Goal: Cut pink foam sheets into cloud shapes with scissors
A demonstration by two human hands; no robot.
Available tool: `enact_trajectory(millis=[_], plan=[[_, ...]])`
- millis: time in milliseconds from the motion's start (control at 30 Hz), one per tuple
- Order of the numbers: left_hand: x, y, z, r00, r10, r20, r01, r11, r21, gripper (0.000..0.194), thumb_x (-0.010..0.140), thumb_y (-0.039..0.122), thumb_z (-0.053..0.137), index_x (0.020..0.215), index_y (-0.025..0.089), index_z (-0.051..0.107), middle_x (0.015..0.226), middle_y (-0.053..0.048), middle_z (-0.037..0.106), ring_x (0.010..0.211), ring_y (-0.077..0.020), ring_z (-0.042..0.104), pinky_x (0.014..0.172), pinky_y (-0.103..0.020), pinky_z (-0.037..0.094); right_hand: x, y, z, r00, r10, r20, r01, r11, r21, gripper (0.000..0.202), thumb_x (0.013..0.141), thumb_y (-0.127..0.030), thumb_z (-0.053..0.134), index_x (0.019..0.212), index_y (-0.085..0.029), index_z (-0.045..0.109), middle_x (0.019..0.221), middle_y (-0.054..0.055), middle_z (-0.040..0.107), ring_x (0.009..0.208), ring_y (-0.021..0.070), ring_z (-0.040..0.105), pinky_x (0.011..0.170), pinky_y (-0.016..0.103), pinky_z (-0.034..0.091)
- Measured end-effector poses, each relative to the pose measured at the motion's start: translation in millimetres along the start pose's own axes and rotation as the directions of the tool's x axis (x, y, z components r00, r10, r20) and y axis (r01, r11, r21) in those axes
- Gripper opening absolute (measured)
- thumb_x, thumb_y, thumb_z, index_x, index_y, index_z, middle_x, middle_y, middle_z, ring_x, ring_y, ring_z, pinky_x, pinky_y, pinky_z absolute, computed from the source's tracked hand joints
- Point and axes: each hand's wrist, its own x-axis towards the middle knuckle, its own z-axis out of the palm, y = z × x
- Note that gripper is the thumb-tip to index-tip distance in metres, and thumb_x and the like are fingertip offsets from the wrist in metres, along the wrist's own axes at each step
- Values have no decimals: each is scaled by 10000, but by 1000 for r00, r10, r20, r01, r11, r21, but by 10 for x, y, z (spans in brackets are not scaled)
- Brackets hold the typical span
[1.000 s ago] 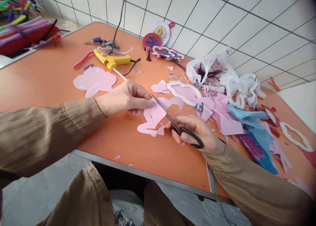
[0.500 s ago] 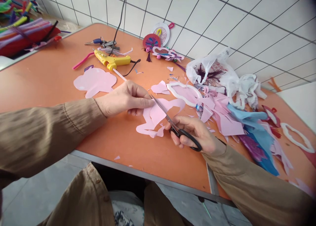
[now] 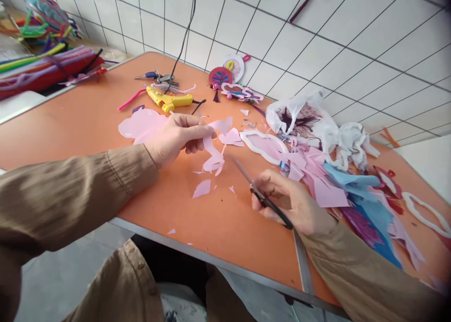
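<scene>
My left hand (image 3: 178, 136) pinches a thin, curvy pink paper piece (image 3: 213, 160) between thumb and fingers; it hangs just above the tabletop. My right hand (image 3: 282, 200) is wrapped round black-handled scissors (image 3: 262, 197), whose blades point up and left and stand apart from the paper. Below the held piece lies a small four-sided pink scrap (image 3: 202, 188). A pink cloud-shaped cutout (image 3: 141, 125) rests behind my left wrist, partly covered by the hand. Another pink scrap (image 3: 231, 137) is on the table just right of the held paper.
A yellow glue gun (image 3: 169, 99) and keys (image 3: 165, 80) lie at the back. To the right are a white-rimmed pink cutout (image 3: 264, 146), pink offcuts (image 3: 327, 190), blue fabric-like material (image 3: 355, 181) and a plastic bag (image 3: 306, 113). Bundled pipe cleaners (image 3: 45, 68) sit far left, by the tiled wall.
The scissors have moved away from the paper, down and right. The pink paper in my left hand is now a narrower piece, and a scrap lies on the table below. The view has tilted up.
</scene>
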Motion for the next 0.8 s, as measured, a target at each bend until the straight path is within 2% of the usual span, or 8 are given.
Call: enact_trajectory(millis=[133, 200, 267, 367, 467, 600, 700, 800], plan=[[18, -30, -21, 999, 12, 41, -9, 998, -63, 213, 795, 286, 754, 645, 139, 718, 606, -27, 637, 525, -84, 520, 502, -221, 383, 104, 113, -183, 964, -116, -239, 83, 986, -142, 390, 787, -442, 809, 1051, -256, 590, 811, 43, 752, 724, 211, 713, 658, 333, 566], [26, -33, -21, 998, 9, 66, -2, 994, -108, 207, 791, 286, 767, 661, 132, 719, 677, -41, 676, 565, -90, 553, 539, -225, 427, 176, 155, -220, 896, -185, -403, 55, 948, -314, 336, 783, -416, 773, 1031, -252, 616, 818, 46, 766, 744, 238, 731, 673, 367, 577], [35, -27, -19, 997, -2, 83, 17, 983, -181, 205, 786, 265, 757, 644, 128, 701, 724, -57, 696, 636, -115, 611, 600, -240, 489, 234, 190, -221, 833, -302, -464, -8, 831, -556, 241, 790, -332, 719, 1010, -242, 680, 870, 69, 790, 807, 274, 755, 746, 422, 590], [49, -7, -28, 992, -44, 116, 79, 946, -315, 202, 760, 209, 719, 586, 143, 642, 670, -46, 658, 720, -160, 660, 712, -293, 565, 266, 218, -193, 830, -424, -363, -46, 597, -801, 234, 824, -236, 639, 1028, -224, 753, 1031, 110, 812, 933, 310, 773, 832, 461, 593], [50, 11, -46, 963, -87, 253, 181, 908, -377, 284, 761, 215, 700, 530, 176, 541, 620, -33, 608, 784, -200, 687, 831, -374, 596, 248, 206, -164, 847, -448, -285, -51, 466, -883, 263, 859, -223, 615, 1067, -214, 777, 1035, 112, 819, 908, 314, 775, 786, 451, 592], [36, 1, -48, 923, -91, 373, 251, 878, -407, 268, 758, 232, 716, 564, 184, 538, 643, -72, 639, 1000, -300, 729, 844, -412, 611, 219, 130, -122, 860, -447, -246, -68, 377, -924, 267, 857, -229, 627, 1064, -233, 797, 985, 88, 818, 858, 297, 759, 704, 411, 556], [41, -34, -43, 908, -86, 409, 277, 857, -434, 232, 755, 224, 736, 605, 179, 565, 666, -95, 683, 1061, -329, 736, 847, -420, 620, 227, 34, -76, 891, -408, -200, -69, 315, -947, 205, 856, -295, 642, 929, -215, 817, 920, 121, 792, 875, 323, 738, 670, 408, 518], [58, -61, -48, 903, -86, 420, 287, 849, -443, 246, 779, 226, 761, 630, 174, 572, 647, -75, 683, 1053, -329, 758, 897, -438, 621, 273, -57, -40, 931, -275, -239, -128, 366, -922, 170, 836, -331, 667, 833, -230, 803, 783, 100, 761, 767, 300, 711, 595, 377, 449]])
